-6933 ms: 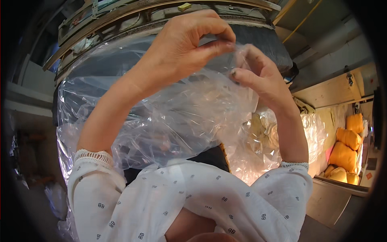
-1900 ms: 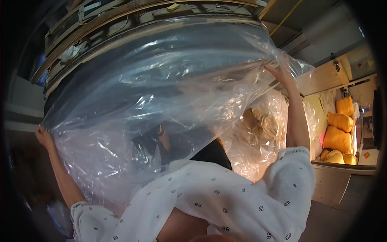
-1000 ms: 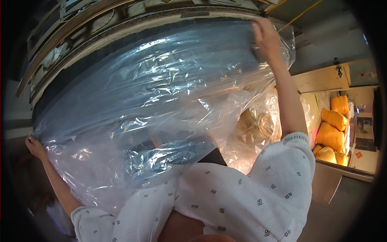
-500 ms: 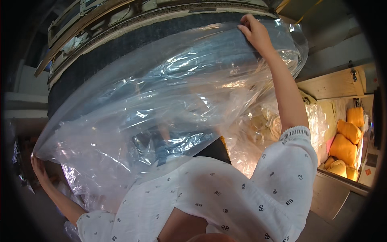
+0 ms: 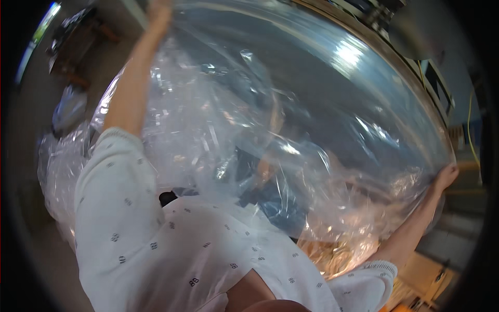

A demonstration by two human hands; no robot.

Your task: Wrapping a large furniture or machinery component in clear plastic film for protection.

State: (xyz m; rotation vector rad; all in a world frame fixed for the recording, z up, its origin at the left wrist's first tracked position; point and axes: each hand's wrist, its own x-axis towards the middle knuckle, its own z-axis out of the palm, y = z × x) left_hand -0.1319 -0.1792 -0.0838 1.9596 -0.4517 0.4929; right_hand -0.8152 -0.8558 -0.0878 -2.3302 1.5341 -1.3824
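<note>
A large, clear, crinkled plastic sheet (image 5: 291, 119) is held spread wide in front of the person, filling most of the view between the two raised arms. Its upper left edge is gripped by the left hand (image 5: 158, 9), which is lifted high and partly cut off by the top of the picture, so the fingers cannot be made out fully. Its lower right edge is pinched by the right hand (image 5: 447, 176), closed on the film with the arm stretched out. Both forearms are covered to the wrist by white patterned sleeves (image 5: 112, 177). More crumpled clear plastic (image 5: 60, 166) is seen at the left, beside the left arm.
</note>
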